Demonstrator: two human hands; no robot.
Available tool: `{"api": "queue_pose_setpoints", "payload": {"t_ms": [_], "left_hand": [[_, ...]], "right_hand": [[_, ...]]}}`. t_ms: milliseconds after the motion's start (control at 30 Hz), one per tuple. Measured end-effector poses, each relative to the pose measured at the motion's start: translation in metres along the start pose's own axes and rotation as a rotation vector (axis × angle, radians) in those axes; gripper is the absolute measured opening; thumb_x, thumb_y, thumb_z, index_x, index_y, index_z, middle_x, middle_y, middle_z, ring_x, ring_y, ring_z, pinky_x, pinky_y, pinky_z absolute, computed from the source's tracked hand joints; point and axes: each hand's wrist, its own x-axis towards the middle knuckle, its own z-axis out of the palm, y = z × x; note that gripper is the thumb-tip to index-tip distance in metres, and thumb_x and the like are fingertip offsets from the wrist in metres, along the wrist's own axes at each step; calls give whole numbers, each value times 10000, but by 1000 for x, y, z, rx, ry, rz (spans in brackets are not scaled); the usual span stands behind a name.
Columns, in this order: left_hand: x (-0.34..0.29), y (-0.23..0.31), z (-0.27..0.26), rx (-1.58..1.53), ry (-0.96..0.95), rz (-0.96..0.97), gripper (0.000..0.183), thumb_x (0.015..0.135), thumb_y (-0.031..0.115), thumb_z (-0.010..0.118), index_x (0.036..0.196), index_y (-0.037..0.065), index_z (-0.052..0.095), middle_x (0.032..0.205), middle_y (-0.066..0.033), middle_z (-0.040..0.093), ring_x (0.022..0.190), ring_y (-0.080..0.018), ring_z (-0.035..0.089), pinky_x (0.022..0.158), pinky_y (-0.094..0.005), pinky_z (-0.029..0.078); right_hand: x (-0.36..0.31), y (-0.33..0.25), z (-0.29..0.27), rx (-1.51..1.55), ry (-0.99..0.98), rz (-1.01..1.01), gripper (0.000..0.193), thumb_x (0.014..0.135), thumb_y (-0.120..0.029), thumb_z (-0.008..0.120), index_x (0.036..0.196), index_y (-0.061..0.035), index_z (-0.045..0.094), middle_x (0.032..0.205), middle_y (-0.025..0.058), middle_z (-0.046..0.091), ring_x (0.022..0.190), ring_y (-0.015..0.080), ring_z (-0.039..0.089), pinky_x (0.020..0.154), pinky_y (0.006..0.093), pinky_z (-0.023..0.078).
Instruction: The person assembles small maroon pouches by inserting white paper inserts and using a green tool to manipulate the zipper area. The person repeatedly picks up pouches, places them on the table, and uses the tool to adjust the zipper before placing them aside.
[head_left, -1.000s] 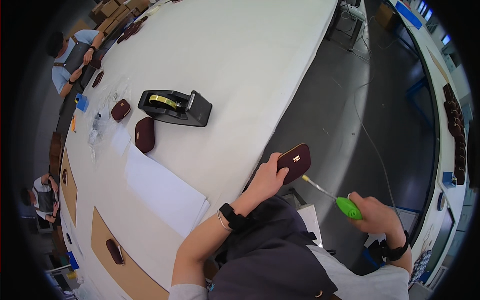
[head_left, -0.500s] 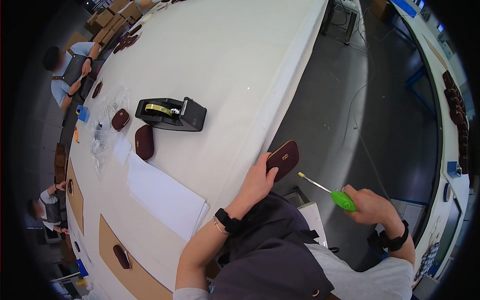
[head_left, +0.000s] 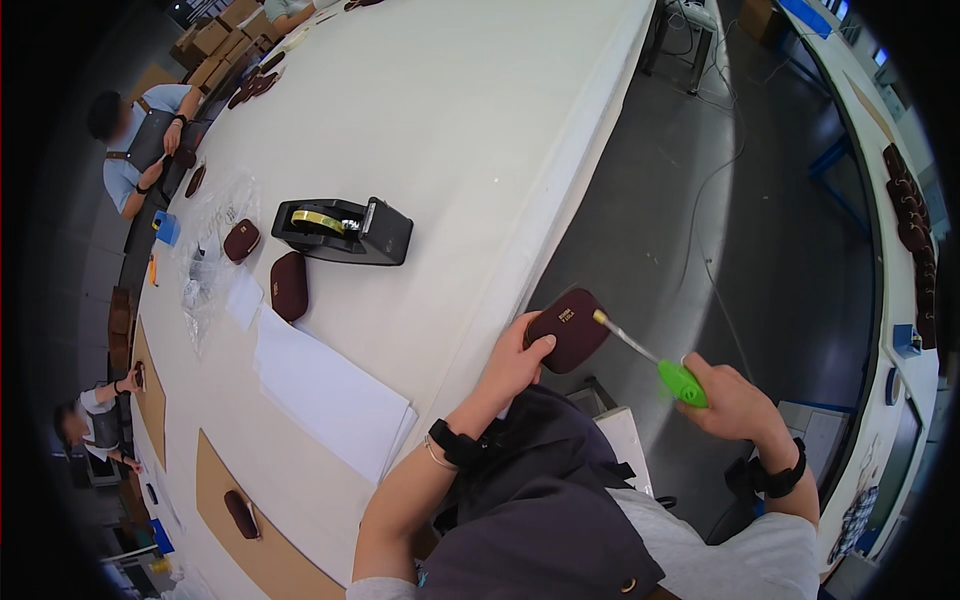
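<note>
Held out past the table's edge, a dark maroon case (head_left: 577,338) with small gold lettering is gripped along its left side by my left hand (head_left: 518,358), thumb on its face. My right hand (head_left: 733,400) is closed around the bright green handle of a thin tool (head_left: 683,384). The tool's metal shaft ends in a yellowish tip, which lies at the case's upper right edge; whether it touches the case I cannot tell.
On the white table (head_left: 440,130) stand a black tape dispenser (head_left: 375,232), another maroon case (head_left: 289,286), a smaller one (head_left: 241,240) and white paper sheets (head_left: 330,395). A brown board (head_left: 225,490) bears a dark case (head_left: 241,514). Co-workers (head_left: 140,140) sit along the far left side.
My right hand has brought the tool left and up, so its tip meets the case's outline. My left hand has turned the case to show more of its face.
</note>
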Motion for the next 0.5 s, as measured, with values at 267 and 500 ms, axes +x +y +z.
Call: {"api": "queue_pose_setpoints", "payload": {"t_ms": [267, 500], "left_hand": [[-10, -2, 24, -808, -577, -440, 418, 991, 316, 442, 1342, 89, 460, 779, -66, 563, 394, -88, 390, 349, -207, 271], [-31, 24, 42, -308, -554, -251, 622, 907, 520, 559, 1298, 48, 453, 914, -14, 543, 678, -60, 514, 448, -173, 348]], "right_hand": [[32, -22, 10, 339, 338, -219, 497, 762, -96, 709, 1209, -38, 500, 977, 99, 627, 898, 210, 618, 803, 338, 474], [45, -31, 15, 373, 278, -179, 424, 790, -85, 691, 1170, -36, 510, 1000, 77, 629, 907, 158, 618, 816, 301, 480]]}}
